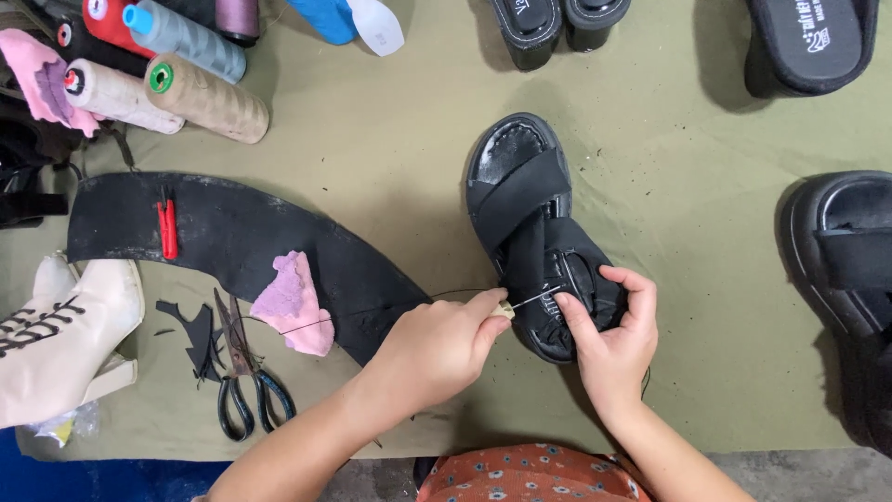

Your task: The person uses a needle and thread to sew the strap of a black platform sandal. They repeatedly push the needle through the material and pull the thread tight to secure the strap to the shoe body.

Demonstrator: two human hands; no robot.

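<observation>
Sandal [534, 232], black, strapped, on olive cloth [390, 149]. Your right hand [613, 349] pinches its heel strap; your left hand [437, 349] grips an awl [516, 305] trailing black thread [372, 311].

My one head camera looks straight down from close above; olive cloth [390, 139] fills my view
</observation>
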